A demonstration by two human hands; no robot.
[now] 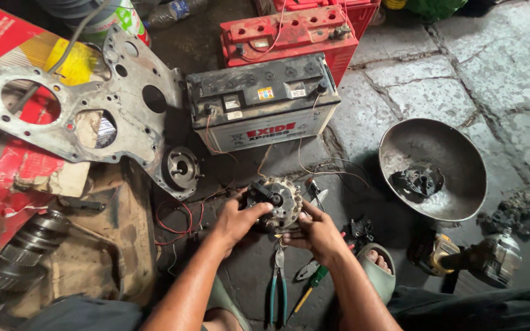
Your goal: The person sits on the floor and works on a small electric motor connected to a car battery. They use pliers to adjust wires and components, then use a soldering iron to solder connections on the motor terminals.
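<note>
My left hand [238,219] grips the left side of a round, dirty alternator-like part [279,197] resting on the ground. My right hand [315,232] holds its lower right edge, fingers pressed against the casing. Thin red and bare wires [182,222] trail from the part toward a grey-topped white car battery [264,110] just behind it. Green-handled pliers [278,283] and a screwdriver [310,285] lie on the ground below my hands.
A large metal engine plate [87,107] lies at left over red cardboard. A red battery [289,38] sits behind the white one. A metal bowl [455,187] holding a black part is at right, a power tool [473,260] below it. My sandalled foot [376,262] is nearby.
</note>
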